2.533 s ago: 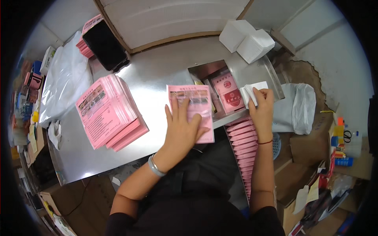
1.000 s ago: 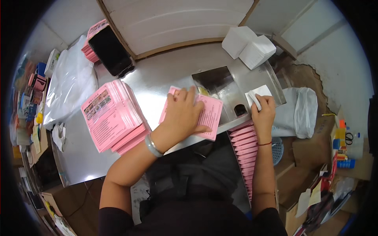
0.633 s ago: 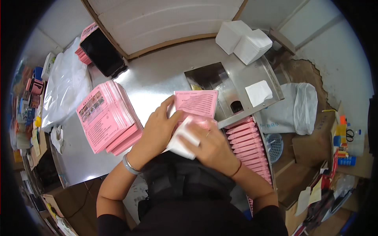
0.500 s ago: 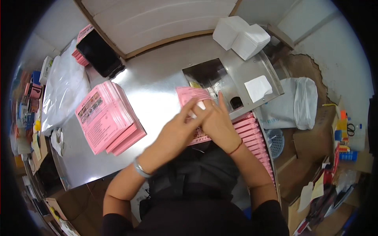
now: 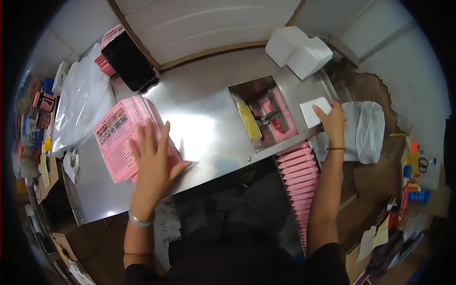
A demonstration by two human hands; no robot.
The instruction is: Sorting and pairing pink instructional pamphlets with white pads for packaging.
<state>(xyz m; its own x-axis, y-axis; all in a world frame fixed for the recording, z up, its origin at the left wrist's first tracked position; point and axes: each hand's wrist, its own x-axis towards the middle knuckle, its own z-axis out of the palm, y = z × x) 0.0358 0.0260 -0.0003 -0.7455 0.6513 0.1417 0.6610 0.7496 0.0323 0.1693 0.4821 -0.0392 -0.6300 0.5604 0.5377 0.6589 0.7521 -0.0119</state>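
My left hand (image 5: 153, 159) lies with fingers spread on the right edge of a stack of pink printed paper sleeves (image 5: 116, 137). At the right end of the metal tabletop, my right hand (image 5: 334, 118) pinches the edge of a white folded napkin (image 5: 312, 113), thumb on top; whether there is one layer or several I cannot tell. Between the hands is a rectangular opening (image 5: 283, 107) in the tabletop, with a pink sleeve partly visible inside, beside a yellow strip (image 5: 248, 121) and a dark metal part.
Filled pink packets (image 5: 298, 178) stand in a tight row below the opening. Two white napkin stacks (image 5: 308, 57) sit at the back right. A black phone (image 5: 129, 61) leans at the back left, near clear plastic bags (image 5: 83, 107). A grey bag (image 5: 368, 130) lies at the right.
My hands have parted from over the opening, where they held a pink sleeve and something white. The left went to the sleeve stack, the right to the napkin. Pink now shows inside the opening.
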